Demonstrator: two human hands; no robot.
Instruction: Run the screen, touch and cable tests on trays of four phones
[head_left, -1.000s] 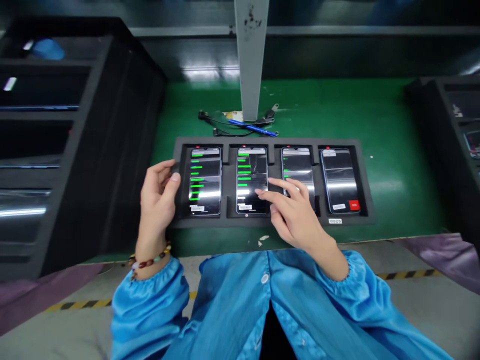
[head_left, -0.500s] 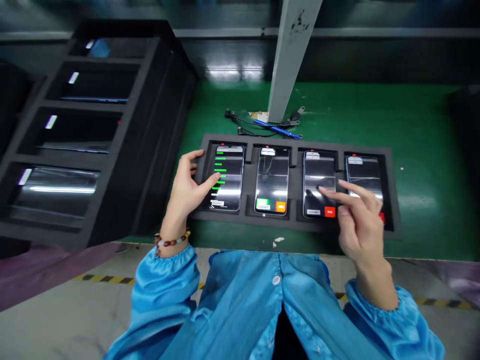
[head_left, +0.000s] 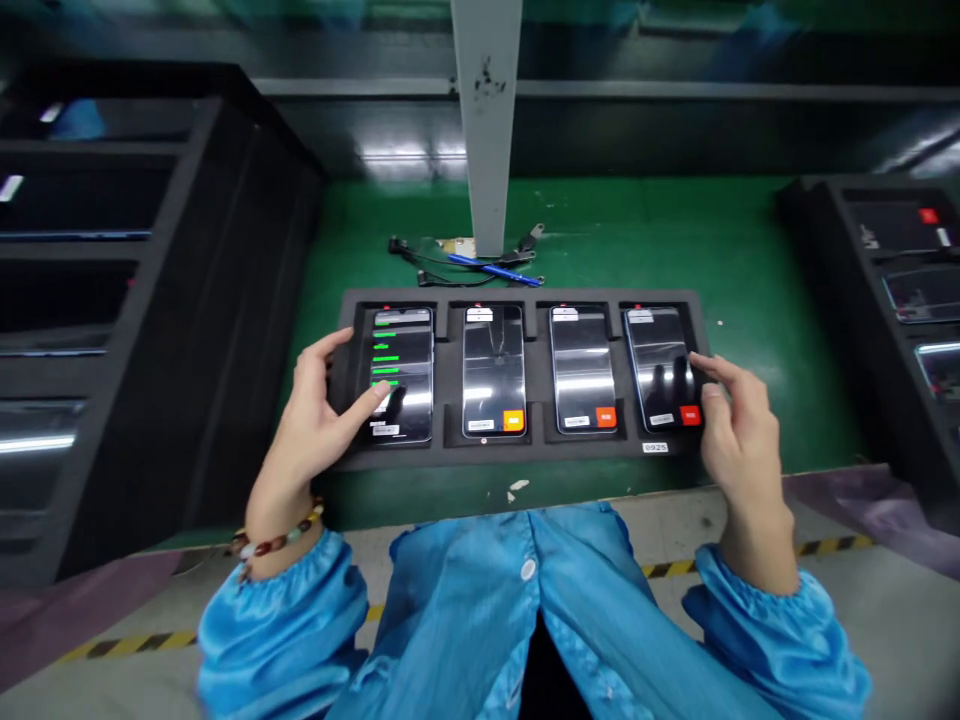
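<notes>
A black foam tray (head_left: 441,380) lies on the green bench with several smartphones in its slots, screens up. My left hand (head_left: 319,410) is open at the tray's left end, its fingers against the edge and its thumb over the screen of the leftmost phone (head_left: 409,385), which shows a list with green bars. The second phone (head_left: 493,375) has an orange button at its lower right; the third phone (head_left: 583,365) and the rightmost phone (head_left: 660,365) have red ones. My right hand (head_left: 742,420) is open at the tray's right end, index finger extended by the rightmost phone.
A stack of black foam trays (head_left: 247,230) holding phones stands at the left; another stack (head_left: 832,270) stands at the right. Behind the tray, thin cables (head_left: 420,250) and a blue pen (head_left: 491,268) lie by a grey metal post (head_left: 489,130).
My right hand has moved from over the third phone to the tray's right end. The second phone's green button has gone. The view has shifted right, and my left thumb sits lower on the screen.
</notes>
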